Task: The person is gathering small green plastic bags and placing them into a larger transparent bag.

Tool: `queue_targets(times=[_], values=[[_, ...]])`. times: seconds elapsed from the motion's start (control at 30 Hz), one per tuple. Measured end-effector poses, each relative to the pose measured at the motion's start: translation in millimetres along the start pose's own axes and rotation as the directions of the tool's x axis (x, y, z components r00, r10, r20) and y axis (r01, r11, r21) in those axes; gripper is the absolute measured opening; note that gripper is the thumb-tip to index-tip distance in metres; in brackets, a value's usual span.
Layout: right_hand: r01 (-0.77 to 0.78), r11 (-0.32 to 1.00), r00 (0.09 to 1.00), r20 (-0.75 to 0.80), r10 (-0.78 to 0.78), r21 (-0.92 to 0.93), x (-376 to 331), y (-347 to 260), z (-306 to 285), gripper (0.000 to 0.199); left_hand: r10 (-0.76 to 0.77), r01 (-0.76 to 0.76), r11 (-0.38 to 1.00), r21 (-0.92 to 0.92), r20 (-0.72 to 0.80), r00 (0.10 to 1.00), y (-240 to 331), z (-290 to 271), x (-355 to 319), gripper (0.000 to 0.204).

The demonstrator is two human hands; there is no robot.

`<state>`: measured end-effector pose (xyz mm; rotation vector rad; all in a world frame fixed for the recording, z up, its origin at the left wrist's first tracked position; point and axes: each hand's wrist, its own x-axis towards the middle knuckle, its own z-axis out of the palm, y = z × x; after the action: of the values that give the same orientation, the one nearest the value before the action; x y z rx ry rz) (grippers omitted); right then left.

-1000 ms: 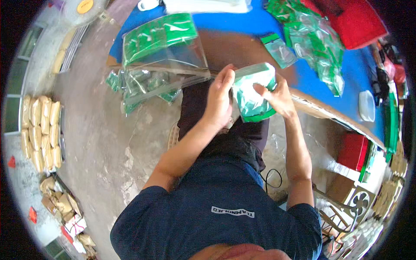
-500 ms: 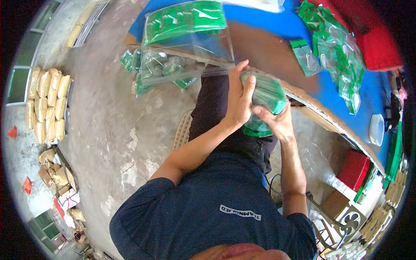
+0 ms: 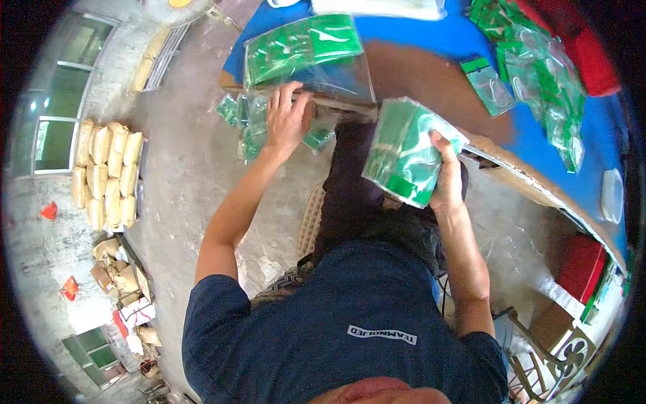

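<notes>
A stack of flat green-and-clear plastic packets (image 3: 404, 151) is held in my right hand (image 3: 449, 178), thumb pressed on its face and fingers behind it. The stack is tilted above my legs, just off the table's near edge. Farther left, my left hand (image 3: 289, 124) reaches to the near edge of a large clear bag (image 3: 306, 50) lying on the table. Its fingers are bent and slightly apart, touching the bag film. Green packets sit inside the far part of that bag. Below it, small green-and-clear packets (image 3: 252, 128) show partly behind my left hand.
On the blue-and-brown tabletop (image 3: 431, 74), a single packet (image 3: 488, 86) lies beside a long heap of green packets (image 3: 538, 74). A red cloth-like item (image 3: 595, 64) and a clear plastic box (image 3: 611, 195) are at right. Brown sacks (image 3: 108, 172) are stacked at far left.
My left hand has left the stack and moved left to the bag. My right hand alone now holds the stack, which has turned flatter, showing its face.
</notes>
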<state>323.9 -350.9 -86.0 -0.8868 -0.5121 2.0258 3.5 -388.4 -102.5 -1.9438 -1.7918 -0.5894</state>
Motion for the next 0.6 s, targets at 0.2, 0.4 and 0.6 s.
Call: queue_targets(times=[0.2, 0.4, 0.6], values=[[0.146, 0.968, 0.988, 0.072, -0.133, -0.205, 7, 18, 35, 0.045, 0.053, -0.061, 0.997, -0.056, -0.148, 0.988, -8, -21, 27, 0.008], [0.004, 0.989, 0.999, 0.043, 0.003, -0.151, 48, 30, 48, 0.05, -0.004, 0.003, 0.926, -0.378, -0.002, 1.0, 37, -20, 61, 0.012], [0.162, 0.975, 0.978, -0.107, -0.179, -0.149, 49, -28, 21, 0.043, -0.021, 0.106, 0.919, -0.38, 0.221, 0.975, 63, 3, 70, 0.015]])
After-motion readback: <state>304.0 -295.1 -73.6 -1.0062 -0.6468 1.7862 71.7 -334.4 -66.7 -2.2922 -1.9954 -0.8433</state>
